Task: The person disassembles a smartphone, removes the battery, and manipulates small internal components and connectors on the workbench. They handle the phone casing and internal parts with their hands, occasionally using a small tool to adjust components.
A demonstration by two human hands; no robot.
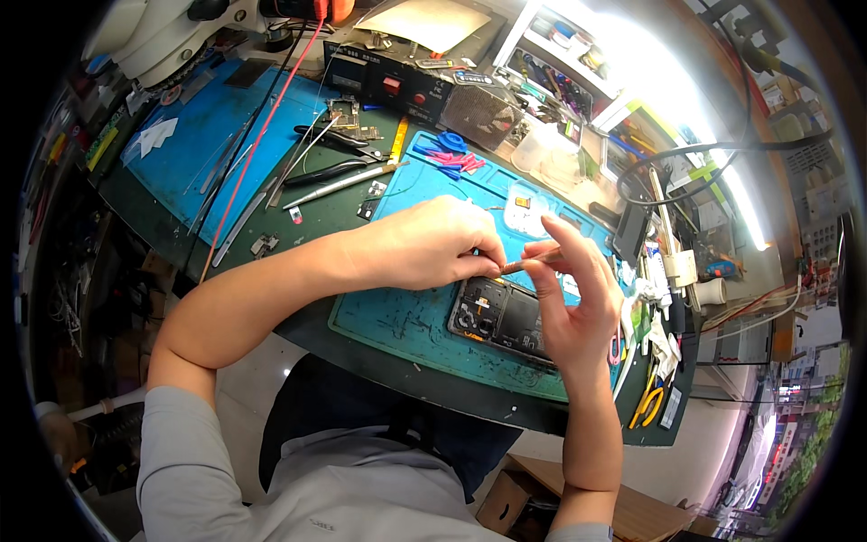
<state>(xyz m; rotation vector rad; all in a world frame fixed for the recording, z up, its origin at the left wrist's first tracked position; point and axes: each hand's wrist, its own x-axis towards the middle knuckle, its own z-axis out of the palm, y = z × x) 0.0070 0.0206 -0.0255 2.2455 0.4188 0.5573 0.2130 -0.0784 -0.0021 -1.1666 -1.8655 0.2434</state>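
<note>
Just above an opened black phone (483, 316) on the turquoise mat (388, 321), my left hand (447, 244) has its thumb and forefinger pinched at the near end of a thin brownish piece (513, 266), perhaps a tool or strip; what exactly the fingertips grip is too small to make out. My right hand (573, 298) holds the same brownish piece between thumb and fingers, over the phone's right part. The phone lies with its inner parts showing. Behind my hands a white plastic case (522, 208) and several blue and pink small pieces (452, 158) rest on the mat.
Pliers (325, 172) and tweezers lie at the back left beside a second blue mat (181, 181). A microscope (163, 41) hangs at the upper left. A black power-supply box (397, 86), a lit shelf (560, 54), looped cables (686, 144) and yellow-handled pliers (646, 411) surround the work area.
</note>
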